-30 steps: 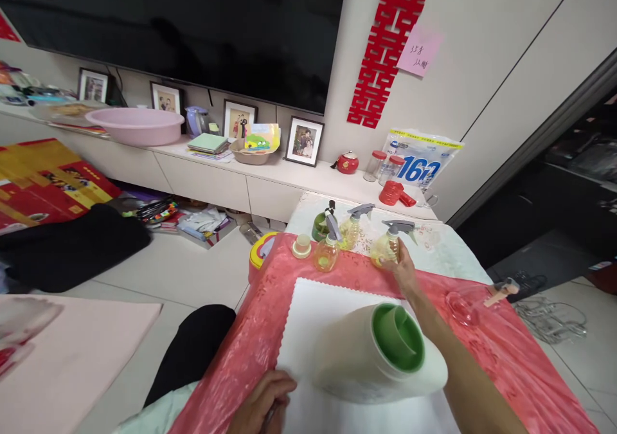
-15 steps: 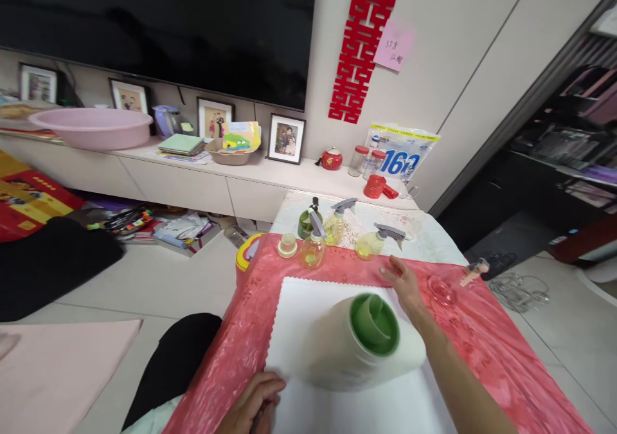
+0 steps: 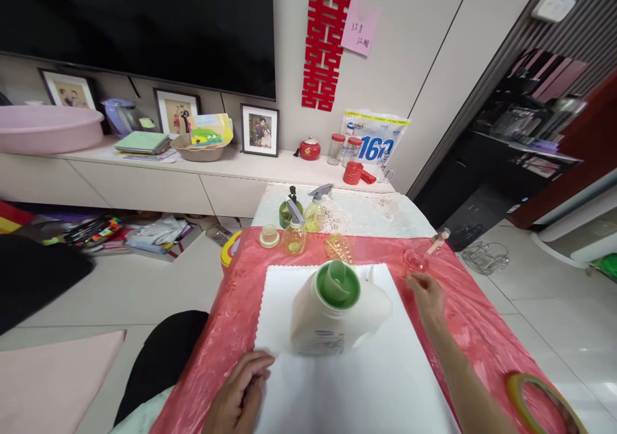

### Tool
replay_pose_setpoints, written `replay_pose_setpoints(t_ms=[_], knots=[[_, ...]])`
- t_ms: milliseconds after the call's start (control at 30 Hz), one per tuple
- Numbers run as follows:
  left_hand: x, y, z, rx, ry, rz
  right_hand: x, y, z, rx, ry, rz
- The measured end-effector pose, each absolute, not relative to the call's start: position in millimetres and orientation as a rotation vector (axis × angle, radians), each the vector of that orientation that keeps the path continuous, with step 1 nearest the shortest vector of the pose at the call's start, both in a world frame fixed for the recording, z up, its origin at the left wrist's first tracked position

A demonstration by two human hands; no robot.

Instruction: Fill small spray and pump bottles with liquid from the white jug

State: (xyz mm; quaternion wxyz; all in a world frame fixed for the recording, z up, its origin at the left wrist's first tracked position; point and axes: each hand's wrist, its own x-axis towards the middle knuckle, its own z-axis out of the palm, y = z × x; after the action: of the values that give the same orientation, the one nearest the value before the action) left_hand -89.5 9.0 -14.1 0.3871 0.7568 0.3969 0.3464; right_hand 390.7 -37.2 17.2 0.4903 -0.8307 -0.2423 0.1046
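A large off-white jug (image 3: 315, 331) with a green cap (image 3: 339, 284) stands upright on a white scallop-edged sheet (image 3: 376, 392). My left hand (image 3: 241, 389) lies curled at the sheet's left edge, its fingers closed; what they hold, if anything, is hidden. To the right of the jug, my right hand (image 3: 427, 296) is pinched, slightly blurred, just in front of a clear round dish (image 3: 415, 262). Anything in the pinch is too small to make out. Behind the jug lies a yellowish see-through ribbed object (image 3: 339, 247). Spray bottles (image 3: 294, 238) stand at the far left.
Red plastic sheeting (image 3: 231, 305) covers the near table. A small lidded tub (image 3: 269, 235) and a green pump bottle (image 3: 289, 214) stand at its far left. A tape roll (image 3: 523, 395) lies at the lower right. A low cabinet (image 3: 241, 196) runs along the wall.
The view has turned right. My right hand has moved right and nearer, from the spray bottle to the dish, its fingers closing. That bottle's grey spray head no longer shows there. My left hand stays put.
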Motion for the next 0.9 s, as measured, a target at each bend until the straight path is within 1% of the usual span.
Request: replay_pose_setpoints(t_ms=[167, 300, 500, 733, 800, 900], knots=[[-85.0, 7.2, -8.5, 1.944, 0.982, 0.929, 350.1, -6.9, 33.6, -1.957, -0.968, 0.530], [-78.6, 4.3, -0.6, 1.931, 0.958, 1.043, 339.5, 5.0, 34.1, -2.112, -0.970, 0.649], [-76.6, 3.4, 2.3, 1.913, 0.921, 1.055, 340.9, 15.0, 29.8, -2.348, -0.933, 0.708], [-76.3, 3.1, -0.5, 1.927, 0.918, 1.048, 345.9, 32.5, 34.2, -2.312, -0.863, 0.813], [-75.8, 3.1, 0.1, 1.935, 0.916, 1.042, 352.6, 39.6, 41.3, -2.286, -0.887, 0.781], [-75.9, 3.1, 1.8, 1.946, 0.916, 1.032, 367.4, 54.6, 63.5, -2.251, -0.992, 0.650]])
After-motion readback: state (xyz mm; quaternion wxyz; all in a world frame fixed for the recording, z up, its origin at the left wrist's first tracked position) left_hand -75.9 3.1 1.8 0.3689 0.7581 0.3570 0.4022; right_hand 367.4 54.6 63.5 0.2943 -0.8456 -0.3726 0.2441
